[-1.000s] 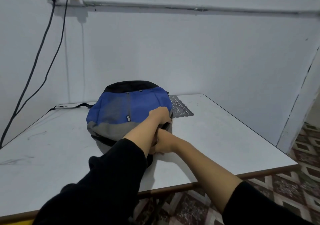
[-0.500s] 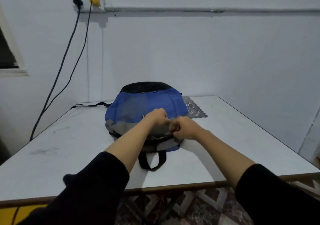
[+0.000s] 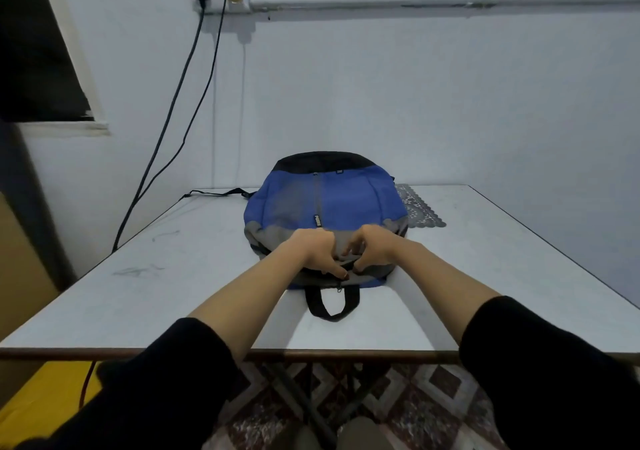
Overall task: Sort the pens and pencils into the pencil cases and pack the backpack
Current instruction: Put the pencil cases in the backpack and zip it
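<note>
- Both hands have dropped from the raised-fist pose of half a second ago onto the near end of the backpack (image 3: 325, 203), and the view has swung left, so the bag now sits centred.
- The left hand (image 3: 320, 252) and right hand (image 3: 372, 247) lie side by side, knuckles up, with fingers curled down into the grey fabric. Each pinches the cloth on its own side of the dark seam, probably to draw the edges together.
- Just nearer than the hands, a small zip pull (image 3: 339, 289) hangs above the black carry handle (image 3: 332, 306). This suggests the bag is being closed or checked.
- The backpack lies flat on the table (image 3: 173, 287) with its top toward the person, which keeps that opening within easy reach of both hands.
- No pens, pencils or cases show anywhere around the backpack, so packing looks nearly finished.
- Behind the backpack to its right lies a lace mat (image 3: 420, 209). A thin strap (image 3: 214, 192) trails off to its left.
</note>
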